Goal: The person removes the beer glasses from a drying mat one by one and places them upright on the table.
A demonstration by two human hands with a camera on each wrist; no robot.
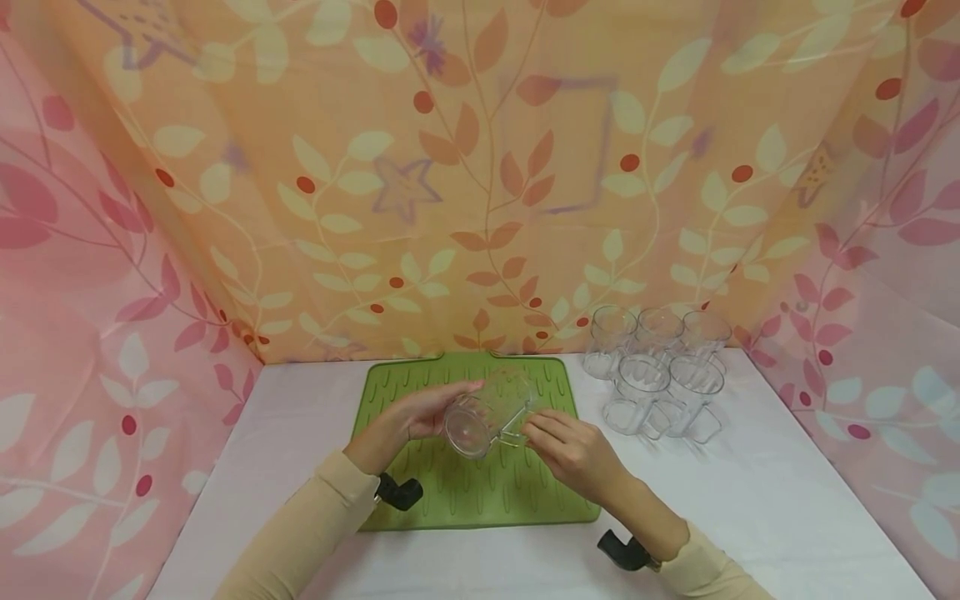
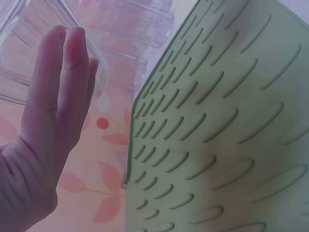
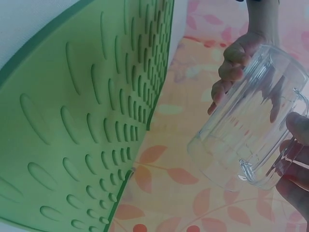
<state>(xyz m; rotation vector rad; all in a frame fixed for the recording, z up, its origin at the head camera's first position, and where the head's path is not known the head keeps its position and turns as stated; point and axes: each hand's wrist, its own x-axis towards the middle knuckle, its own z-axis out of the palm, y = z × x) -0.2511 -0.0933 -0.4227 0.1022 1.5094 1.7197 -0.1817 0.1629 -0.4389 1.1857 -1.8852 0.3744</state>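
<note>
A clear glass mug (image 1: 487, 412) is held tilted over the green ridged mat (image 1: 480, 500), one round end facing me. My left hand (image 1: 431, 410) holds the mug's body from the left side; in the right wrist view its fingers and thumb (image 3: 275, 99) lie on either side of the glass. On the right, my right hand (image 1: 573, 450) pinches the mug's handle (image 1: 513, 435) between thumb and fingers. Straight fingers of the left hand (image 2: 58, 87) show against the glass in the left wrist view, where its thumb is hidden.
Several more clear glass mugs (image 1: 645, 400) stand grouped at the back right of the white-covered table (image 1: 765, 500). Patterned cloth (image 1: 487, 167) hangs behind the table and along both sides. Black camera mounts (image 1: 625, 552) stick out from both wrists.
</note>
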